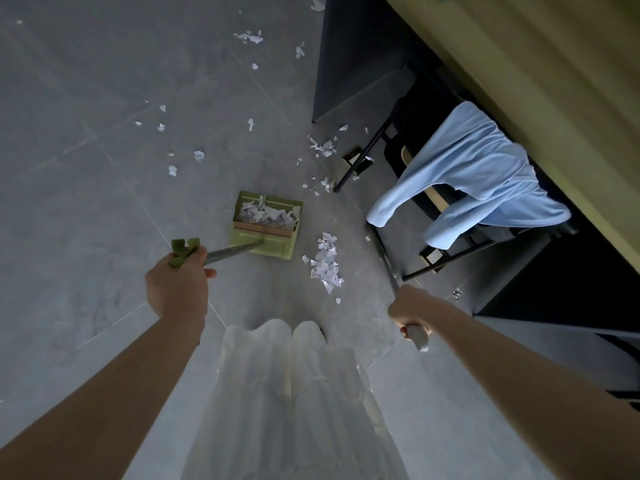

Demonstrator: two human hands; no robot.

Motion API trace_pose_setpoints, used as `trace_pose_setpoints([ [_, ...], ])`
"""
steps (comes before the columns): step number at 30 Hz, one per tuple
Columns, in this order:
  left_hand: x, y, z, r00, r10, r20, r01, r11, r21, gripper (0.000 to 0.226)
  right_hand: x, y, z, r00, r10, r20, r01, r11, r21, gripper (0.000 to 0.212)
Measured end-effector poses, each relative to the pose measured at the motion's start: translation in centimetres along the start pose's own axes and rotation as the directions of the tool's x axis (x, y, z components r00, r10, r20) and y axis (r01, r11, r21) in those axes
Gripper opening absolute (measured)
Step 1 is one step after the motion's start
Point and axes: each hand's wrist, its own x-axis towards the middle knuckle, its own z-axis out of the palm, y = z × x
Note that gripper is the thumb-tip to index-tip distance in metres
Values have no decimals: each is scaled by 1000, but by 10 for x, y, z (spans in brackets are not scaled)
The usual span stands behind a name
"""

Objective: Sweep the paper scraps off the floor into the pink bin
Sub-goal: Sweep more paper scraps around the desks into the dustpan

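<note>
Left grip [176, 289] clasps green-topped metal handle of green plastic dustpan [265, 225], scraps inside; right grip [410, 311] clasps grey broom handle [417, 336]. White paper-scrap heap [325, 261] at dustpan's 4 o'clock.

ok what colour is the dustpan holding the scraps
Light green dustpan, seen in the head view.

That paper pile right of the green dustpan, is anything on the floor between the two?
Nothing visible. The paper pile lies just right of the dustpan, with only bare floor between them. The chair with the blue cloth stands farther right, outside that gap.
</note>
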Motion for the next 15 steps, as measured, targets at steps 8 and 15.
trace_pose_setpoints([
  [8,30,14,-24,998,10,55,-11,1000,25,19,-28,-61,34,982,53,179,-114,929,351,21],
  [15,84,32,-51,989,44,143,-61,992,115,19,-34,-124,52,987,-1,162,-62,922,383,25],
])
